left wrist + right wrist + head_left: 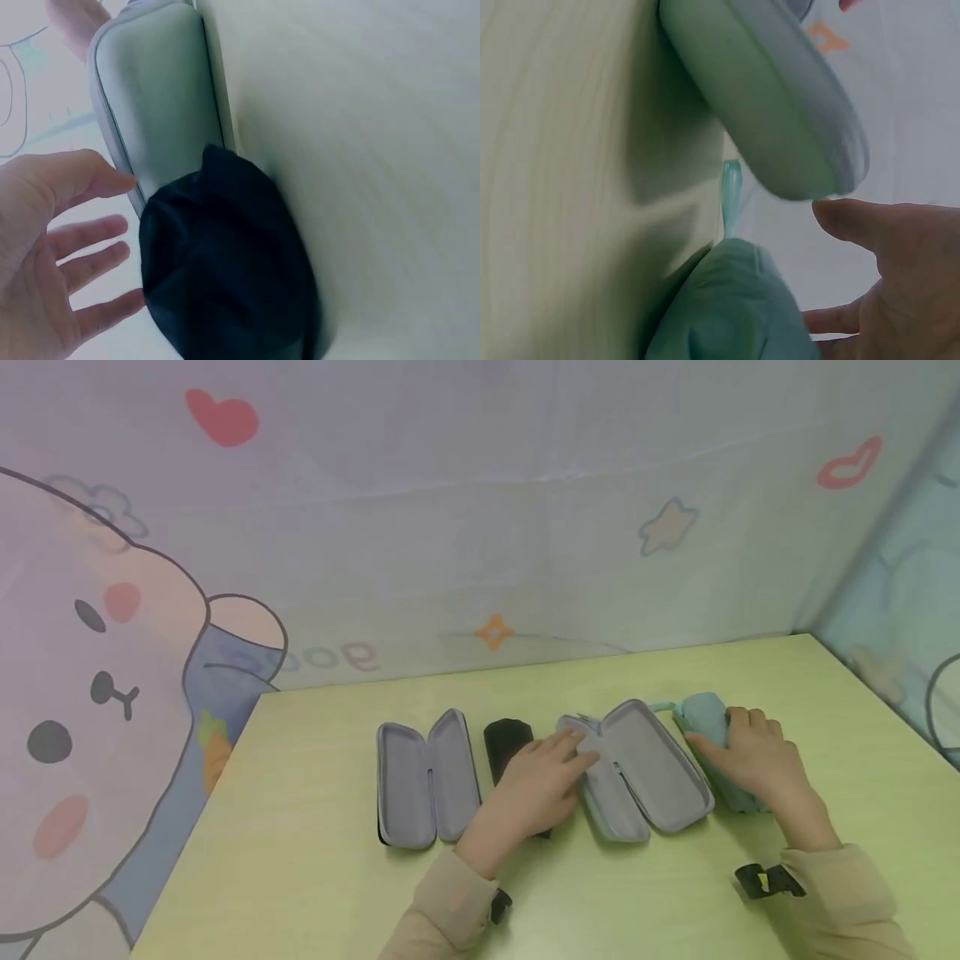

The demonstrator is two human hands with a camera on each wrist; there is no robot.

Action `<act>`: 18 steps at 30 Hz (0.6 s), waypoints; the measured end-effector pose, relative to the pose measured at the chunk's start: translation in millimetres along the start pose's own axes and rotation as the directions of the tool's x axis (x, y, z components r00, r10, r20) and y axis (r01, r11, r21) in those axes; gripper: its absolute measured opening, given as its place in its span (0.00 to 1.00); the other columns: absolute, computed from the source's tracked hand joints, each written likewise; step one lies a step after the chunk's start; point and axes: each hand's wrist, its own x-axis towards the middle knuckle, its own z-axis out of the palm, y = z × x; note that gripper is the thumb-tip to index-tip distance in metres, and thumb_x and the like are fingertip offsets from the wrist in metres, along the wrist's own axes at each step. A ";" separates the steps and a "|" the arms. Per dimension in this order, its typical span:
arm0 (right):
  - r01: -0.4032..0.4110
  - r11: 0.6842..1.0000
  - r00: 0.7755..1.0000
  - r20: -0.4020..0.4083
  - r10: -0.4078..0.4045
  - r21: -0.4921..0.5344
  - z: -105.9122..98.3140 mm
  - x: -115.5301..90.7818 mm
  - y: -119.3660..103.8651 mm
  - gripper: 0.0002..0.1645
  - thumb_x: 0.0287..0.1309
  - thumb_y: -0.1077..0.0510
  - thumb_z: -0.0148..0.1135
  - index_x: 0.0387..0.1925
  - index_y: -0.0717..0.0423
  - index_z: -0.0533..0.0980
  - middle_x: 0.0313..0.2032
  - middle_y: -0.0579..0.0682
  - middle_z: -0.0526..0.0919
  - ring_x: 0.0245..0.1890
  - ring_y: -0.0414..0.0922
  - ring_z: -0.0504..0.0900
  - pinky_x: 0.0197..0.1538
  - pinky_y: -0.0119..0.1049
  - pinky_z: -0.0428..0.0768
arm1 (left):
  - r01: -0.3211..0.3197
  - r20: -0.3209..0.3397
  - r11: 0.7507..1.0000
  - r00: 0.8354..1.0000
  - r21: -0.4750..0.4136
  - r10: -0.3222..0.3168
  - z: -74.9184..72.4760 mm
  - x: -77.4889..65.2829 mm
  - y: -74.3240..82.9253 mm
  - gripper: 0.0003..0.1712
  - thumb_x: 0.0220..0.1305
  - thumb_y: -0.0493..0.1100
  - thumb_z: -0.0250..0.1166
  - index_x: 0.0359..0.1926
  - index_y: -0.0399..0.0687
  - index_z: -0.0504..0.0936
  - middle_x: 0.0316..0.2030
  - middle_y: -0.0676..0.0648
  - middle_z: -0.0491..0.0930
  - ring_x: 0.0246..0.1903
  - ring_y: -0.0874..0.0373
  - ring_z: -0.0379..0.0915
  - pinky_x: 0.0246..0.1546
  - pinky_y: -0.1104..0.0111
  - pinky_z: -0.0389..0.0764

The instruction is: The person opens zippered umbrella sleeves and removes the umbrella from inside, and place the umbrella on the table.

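Note:
On the table's right side, a teal folded umbrella (705, 714) of gathered fabric has a thin strap loop (731, 180). My right hand (768, 760) rests at it, thumb apart from the other fingers and not gripping. Beside it lies a mint zip case (663, 768), spread wide with a grey lining. My left hand (536, 781) reaches across a black folded umbrella (506, 743), fingertips at the mint case's left half. In the left wrist view, the left thumb and fingers are spread next to the black umbrella (225, 262); part of that umbrella is hidden in the head view.
A second zip case (408, 785), dark outside and grey inside, lies spread at the left of the black umbrella. The pale yellow-green table (300, 860) ends at a printed cloth backdrop (450, 527). Black wrist straps (768, 881) sit by the sleeves.

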 end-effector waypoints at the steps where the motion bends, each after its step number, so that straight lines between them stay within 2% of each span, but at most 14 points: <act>1: 0.007 1.000 1.000 -0.007 -0.007 -0.002 0.6 0.0 -2.9 0.57 0.64 0.28 0.42 0.63 0.82 0.55 0.58 0.82 0.60 0.54 0.78 0.61 0.44 0.70 0.69 | 0.009 -0.005 1.000 1.000 -0.002 -0.009 -0.1 -0.7 0.3 0.29 0.62 0.43 0.60 0.65 0.58 0.71 0.69 0.48 0.65 0.70 0.53 0.59 0.63 0.60 0.70; 6: 0.046 0.999 0.998 -0.047 -0.047 -0.013 2.8 -3.0 -17.8 0.54 0.64 0.31 0.47 0.64 0.79 0.56 0.60 0.81 0.61 0.57 0.77 0.61 0.48 0.71 0.67 | 0.110 -0.049 0.993 0.992 -0.037 -0.112 -3.0 -4.8 2.2 0.30 0.62 0.43 0.59 0.66 0.59 0.70 0.67 0.48 0.68 0.70 0.51 0.60 0.63 0.55 0.70; 11: 0.080 0.997 0.995 -0.063 -0.081 -0.009 6.1 -11.5 -29.2 0.52 0.64 0.31 0.46 0.65 0.75 0.56 0.62 0.78 0.60 0.60 0.76 0.59 0.52 0.72 0.63 | 0.229 -0.058 0.957 0.968 -0.179 -0.243 -9.1 -13.2 6.8 0.31 0.64 0.47 0.60 0.68 0.56 0.68 0.68 0.44 0.66 0.70 0.46 0.58 0.63 0.49 0.69; 14: 0.104 0.995 0.992 -0.072 -0.104 -0.009 9.2 -17.7 -36.1 0.52 0.65 0.31 0.45 0.66 0.73 0.56 0.64 0.76 0.60 0.62 0.75 0.59 0.55 0.72 0.61 | 0.253 -0.066 0.939 0.959 -0.233 -0.275 -11.0 -19.4 8.7 0.31 0.65 0.49 0.60 0.69 0.56 0.66 0.70 0.42 0.63 0.71 0.44 0.56 0.62 0.46 0.68; 18: 0.147 0.989 0.986 -0.080 -0.148 -0.021 10.6 -26.3 -48.8 0.50 0.65 0.31 0.46 0.67 0.71 0.57 0.65 0.75 0.59 0.64 0.73 0.57 0.60 0.71 0.58 | 0.284 -0.081 0.927 0.947 -0.246 -0.312 -10.3 -28.8 9.0 0.33 0.67 0.56 0.57 0.71 0.59 0.62 0.72 0.43 0.59 0.73 0.45 0.53 0.63 0.44 0.67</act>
